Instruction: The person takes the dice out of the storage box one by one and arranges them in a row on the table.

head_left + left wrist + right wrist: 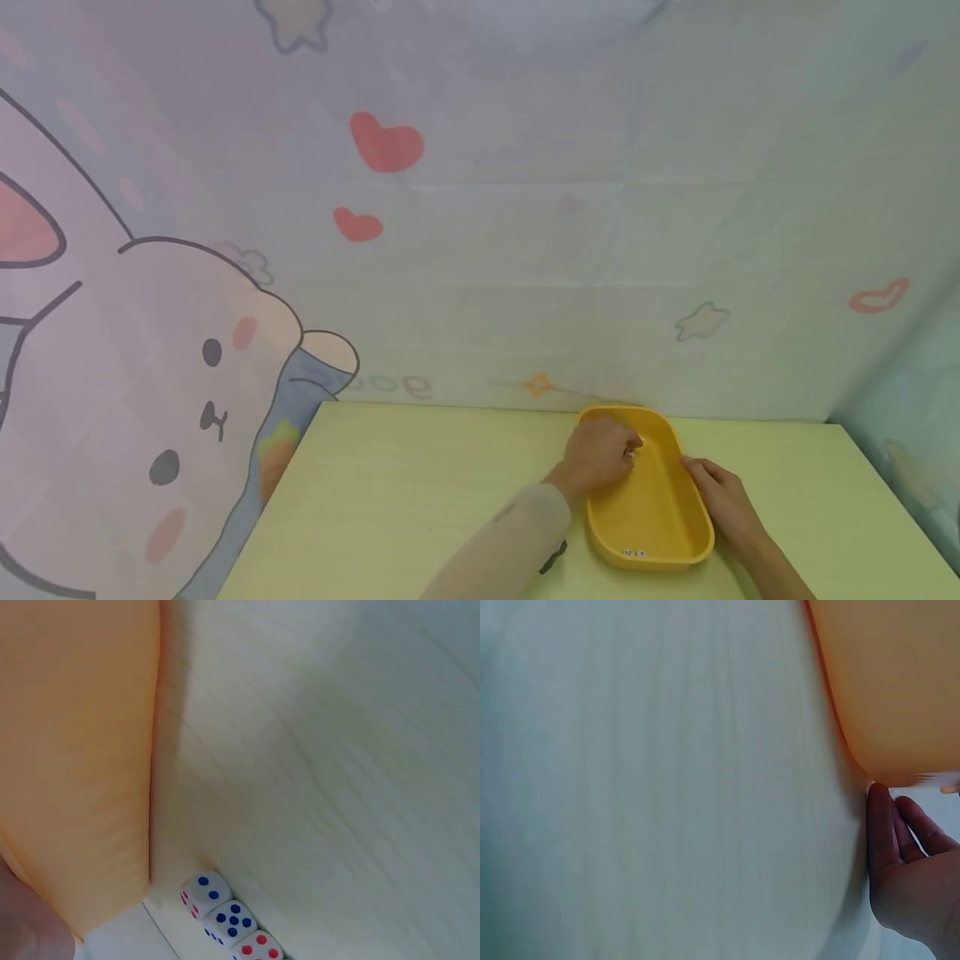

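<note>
A yellow tray (651,500) with rounded corners lies on the pale table. My left hand (600,454) reaches over its left rim, fingers curled and pinching a small white die (630,452) with dark marks, mostly hidden by the fingers. My right hand (726,500) holds the tray's right side, its thumb at the rim. In the right wrist view the right fingers (881,825) touch the tray's outer corner. A few white dice (634,553) show at the tray's near end. The left wrist view shows a row of dice (232,919) on the pale surface beside the tray wall.
The pale yellow-green table (420,492) stretches left and right of the tray. Behind it hangs a printed cloth backdrop (517,250) with hearts, stars and a large rabbit; it also covers the right side. A dark strap (553,557) hangs under the left forearm.
</note>
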Action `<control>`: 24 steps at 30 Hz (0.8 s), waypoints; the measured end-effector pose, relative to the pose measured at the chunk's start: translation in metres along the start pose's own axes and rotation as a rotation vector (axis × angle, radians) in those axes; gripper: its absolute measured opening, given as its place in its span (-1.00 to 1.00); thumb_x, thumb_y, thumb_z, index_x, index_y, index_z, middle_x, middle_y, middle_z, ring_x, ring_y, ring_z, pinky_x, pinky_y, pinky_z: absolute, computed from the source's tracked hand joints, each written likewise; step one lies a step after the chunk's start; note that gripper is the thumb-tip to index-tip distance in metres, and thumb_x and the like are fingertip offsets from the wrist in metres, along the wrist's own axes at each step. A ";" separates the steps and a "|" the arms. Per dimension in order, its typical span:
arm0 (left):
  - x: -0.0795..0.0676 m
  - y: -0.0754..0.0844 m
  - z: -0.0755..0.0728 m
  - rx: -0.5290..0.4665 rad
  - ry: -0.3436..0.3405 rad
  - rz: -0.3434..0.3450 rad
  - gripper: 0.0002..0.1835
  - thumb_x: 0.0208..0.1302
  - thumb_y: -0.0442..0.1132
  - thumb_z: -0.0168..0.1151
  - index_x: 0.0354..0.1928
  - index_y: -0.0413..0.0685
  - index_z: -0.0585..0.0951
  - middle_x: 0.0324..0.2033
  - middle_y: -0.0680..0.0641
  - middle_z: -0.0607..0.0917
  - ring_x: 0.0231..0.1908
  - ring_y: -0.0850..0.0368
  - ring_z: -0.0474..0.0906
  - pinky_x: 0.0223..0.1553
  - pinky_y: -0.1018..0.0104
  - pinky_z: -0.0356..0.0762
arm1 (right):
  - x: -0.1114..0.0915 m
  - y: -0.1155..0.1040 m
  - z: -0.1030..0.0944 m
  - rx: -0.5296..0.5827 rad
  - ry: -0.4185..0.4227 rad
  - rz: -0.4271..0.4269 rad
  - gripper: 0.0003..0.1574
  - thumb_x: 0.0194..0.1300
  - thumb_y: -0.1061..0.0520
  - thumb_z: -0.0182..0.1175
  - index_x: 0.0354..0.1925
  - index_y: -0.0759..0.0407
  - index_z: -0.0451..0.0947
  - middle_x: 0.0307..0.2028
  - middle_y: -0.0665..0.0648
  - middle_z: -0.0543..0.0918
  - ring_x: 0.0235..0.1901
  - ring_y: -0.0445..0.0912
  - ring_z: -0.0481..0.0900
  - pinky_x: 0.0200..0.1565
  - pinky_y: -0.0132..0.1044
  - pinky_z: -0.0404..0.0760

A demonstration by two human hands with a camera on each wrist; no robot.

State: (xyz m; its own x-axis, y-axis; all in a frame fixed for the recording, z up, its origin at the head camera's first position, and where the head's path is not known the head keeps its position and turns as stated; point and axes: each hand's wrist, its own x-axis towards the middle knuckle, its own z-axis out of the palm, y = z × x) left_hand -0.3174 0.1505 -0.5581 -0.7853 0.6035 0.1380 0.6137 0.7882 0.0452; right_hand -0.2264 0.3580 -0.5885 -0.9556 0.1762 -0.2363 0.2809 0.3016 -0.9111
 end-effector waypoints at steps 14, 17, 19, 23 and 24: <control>-0.004 0.000 -0.006 0.055 -0.040 0.011 -0.88 0.37 -0.03 0.39 -0.17 0.52 0.78 -0.29 0.48 0.71 -0.23 0.50 0.58 -0.10 0.51 0.53 | 0.000 -0.001 -0.001 0.006 -0.010 -0.003 -0.06 0.62 -0.40 -0.03 0.45 0.37 0.40 0.16 0.24 0.67 -0.10 -0.12 0.67 -0.12 -0.26 0.72; -0.004 0.001 -0.006 0.050 -0.047 0.016 -0.87 0.39 -0.01 0.36 -0.14 0.53 0.78 -0.25 0.48 0.73 -0.22 0.49 0.59 -0.07 0.51 0.53 | -0.001 -0.002 -0.002 -0.004 -0.011 0.002 -0.05 0.62 -0.40 -0.03 0.45 0.39 0.39 0.15 0.24 0.68 -0.11 -0.13 0.67 -0.13 -0.26 0.72; -0.005 0.001 -0.006 0.036 -0.049 0.015 -0.86 0.40 0.00 0.34 -0.12 0.54 0.78 -0.24 0.48 0.73 -0.21 0.50 0.59 -0.07 0.51 0.51 | -0.001 -0.002 -0.002 -0.006 -0.011 0.006 -0.05 0.62 -0.39 -0.03 0.45 0.39 0.39 0.14 0.22 0.68 -0.12 -0.15 0.67 -0.13 -0.27 0.72; -0.006 0.000 -0.010 -0.031 -0.052 0.000 -0.87 0.41 0.04 0.35 -0.10 0.55 0.78 -0.24 0.51 0.70 -0.18 0.52 0.57 -0.07 0.51 0.50 | 0.001 -0.003 -0.003 0.009 -0.022 0.013 -0.09 0.64 -0.35 -0.02 0.45 0.40 0.38 0.10 0.19 0.70 -0.13 -0.15 0.67 -0.14 -0.26 0.73; -0.007 -0.001 -0.011 -0.054 -0.054 -0.008 -0.88 0.41 0.04 0.36 -0.11 0.55 0.78 -0.24 0.52 0.69 -0.18 0.53 0.57 -0.08 0.50 0.50 | 0.002 -0.003 -0.003 0.014 -0.026 0.014 -0.09 0.64 -0.34 -0.02 0.45 0.40 0.38 0.09 0.19 0.70 -0.13 -0.15 0.66 -0.14 -0.26 0.73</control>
State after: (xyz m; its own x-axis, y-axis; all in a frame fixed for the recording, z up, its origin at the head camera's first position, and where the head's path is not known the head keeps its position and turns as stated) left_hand -0.3113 0.1442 -0.5480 -0.7923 0.6042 0.0843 0.6101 0.7861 0.0992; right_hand -0.2290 0.3598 -0.5852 -0.9536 0.1562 -0.2575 0.2932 0.2864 -0.9121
